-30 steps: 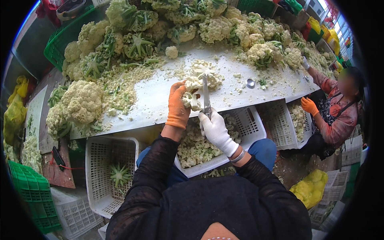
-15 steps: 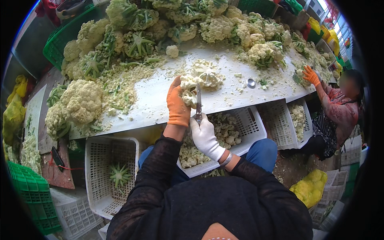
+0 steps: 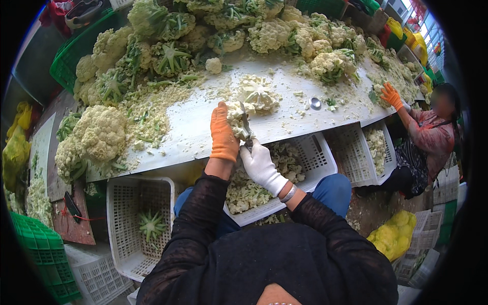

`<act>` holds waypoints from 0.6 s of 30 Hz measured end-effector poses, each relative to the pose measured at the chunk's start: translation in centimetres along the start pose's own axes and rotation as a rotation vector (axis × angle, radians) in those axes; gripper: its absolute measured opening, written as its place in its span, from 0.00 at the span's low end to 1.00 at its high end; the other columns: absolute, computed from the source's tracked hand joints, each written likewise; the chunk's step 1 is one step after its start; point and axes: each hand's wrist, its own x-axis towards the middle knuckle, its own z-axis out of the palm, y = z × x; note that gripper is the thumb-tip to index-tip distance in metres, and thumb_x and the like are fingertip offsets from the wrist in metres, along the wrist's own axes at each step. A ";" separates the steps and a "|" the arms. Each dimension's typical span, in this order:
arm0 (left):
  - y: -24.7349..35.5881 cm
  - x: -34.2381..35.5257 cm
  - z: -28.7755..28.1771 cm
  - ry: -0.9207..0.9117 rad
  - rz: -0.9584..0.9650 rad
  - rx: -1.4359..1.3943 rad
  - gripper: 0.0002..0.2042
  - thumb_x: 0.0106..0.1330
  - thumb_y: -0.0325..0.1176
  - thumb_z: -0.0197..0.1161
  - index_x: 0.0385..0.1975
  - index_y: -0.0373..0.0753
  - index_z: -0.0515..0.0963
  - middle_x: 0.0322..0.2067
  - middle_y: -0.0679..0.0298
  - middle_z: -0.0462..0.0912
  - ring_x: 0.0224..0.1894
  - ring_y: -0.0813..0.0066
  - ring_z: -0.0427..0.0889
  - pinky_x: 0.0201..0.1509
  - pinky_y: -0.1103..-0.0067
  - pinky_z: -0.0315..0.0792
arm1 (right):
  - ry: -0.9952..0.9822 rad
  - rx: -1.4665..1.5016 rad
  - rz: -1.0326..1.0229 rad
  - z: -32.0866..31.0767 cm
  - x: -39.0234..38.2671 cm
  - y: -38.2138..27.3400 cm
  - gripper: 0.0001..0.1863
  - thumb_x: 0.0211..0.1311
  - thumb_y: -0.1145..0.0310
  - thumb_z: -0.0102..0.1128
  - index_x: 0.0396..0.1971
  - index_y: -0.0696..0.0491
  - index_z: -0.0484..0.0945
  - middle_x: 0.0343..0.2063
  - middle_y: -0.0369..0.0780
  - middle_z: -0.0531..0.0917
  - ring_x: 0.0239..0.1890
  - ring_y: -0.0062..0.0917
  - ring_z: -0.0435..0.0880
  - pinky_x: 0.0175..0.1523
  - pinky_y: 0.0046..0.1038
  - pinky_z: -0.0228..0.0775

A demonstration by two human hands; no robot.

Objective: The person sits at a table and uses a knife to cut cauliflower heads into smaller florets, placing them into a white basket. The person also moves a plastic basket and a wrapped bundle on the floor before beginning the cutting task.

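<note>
Left hand (image 3: 223,137), orange-gloved, clamps a cauliflower piece (image 3: 237,122) at the near edge of the white table (image 3: 193,127). Right hand (image 3: 260,163), white-gloved, is closed round a knife (image 3: 246,123), blade up against the piece. Both sit over the white crate (image 3: 317,157) of florets, likely so cuttings drop in.

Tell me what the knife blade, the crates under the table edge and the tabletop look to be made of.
Knife blade: likely steel, thin, grey, dull sheen. White crate: moulded plastic, matte, with a lattice of holes. Tabletop: smooth pale sheet, perhaps metal or laminate; can't tell which.
</note>
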 end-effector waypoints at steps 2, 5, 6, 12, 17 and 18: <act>-0.1 0.0 -0.1 -0.031 -0.005 0.056 0.15 0.73 0.49 0.59 0.41 0.43 0.71 0.31 0.65 0.78 0.28 0.72 0.81 0.30 0.74 0.77 | -0.028 0.026 0.021 -0.6 0.0 -0.2 0.17 0.68 0.67 0.55 0.47 0.67 0.72 0.28 0.58 0.83 0.37 0.54 0.84 0.41 0.44 0.75; 0.1 -0.5 0.3 -0.030 -0.089 0.083 0.18 0.74 0.52 0.55 0.43 0.41 0.71 0.31 0.60 0.81 0.28 0.66 0.83 0.30 0.72 0.78 | -0.041 0.048 0.036 -0.7 0.0 -0.1 0.17 0.68 0.67 0.55 0.46 0.67 0.73 0.28 0.59 0.82 0.37 0.55 0.84 0.41 0.44 0.75; 0.1 -0.8 0.7 -0.024 -0.133 0.082 0.19 0.75 0.53 0.53 0.43 0.41 0.72 0.31 0.59 0.82 0.28 0.64 0.83 0.30 0.71 0.78 | -0.036 0.050 0.039 -0.8 0.0 0.2 0.17 0.68 0.67 0.54 0.45 0.67 0.73 0.28 0.59 0.82 0.37 0.55 0.83 0.42 0.44 0.75; -0.9 0.2 -0.3 -0.040 -0.199 0.069 0.19 0.76 0.50 0.46 0.46 0.38 0.71 0.35 0.52 0.84 0.27 0.56 0.84 0.29 0.65 0.79 | -0.078 -0.001 0.088 -1.1 0.0 0.2 0.17 0.67 0.65 0.54 0.41 0.67 0.75 0.32 0.62 0.82 0.43 0.58 0.81 0.47 0.46 0.74; -1.9 0.1 -0.5 -0.079 -0.154 0.137 0.17 0.76 0.46 0.45 0.47 0.38 0.71 0.36 0.51 0.84 0.27 0.55 0.85 0.29 0.65 0.79 | -0.146 -0.039 0.153 -2.0 0.0 0.6 0.16 0.68 0.65 0.52 0.40 0.66 0.75 0.26 0.51 0.83 0.31 0.36 0.85 0.41 0.35 0.75; -2.1 0.0 -0.5 -0.091 -0.142 0.145 0.17 0.76 0.45 0.45 0.47 0.37 0.72 0.36 0.51 0.85 0.27 0.55 0.85 0.30 0.66 0.80 | -0.129 -0.018 0.150 -2.2 -0.3 0.0 0.16 0.67 0.66 0.53 0.41 0.66 0.75 0.28 0.54 0.84 0.33 0.44 0.86 0.41 0.38 0.75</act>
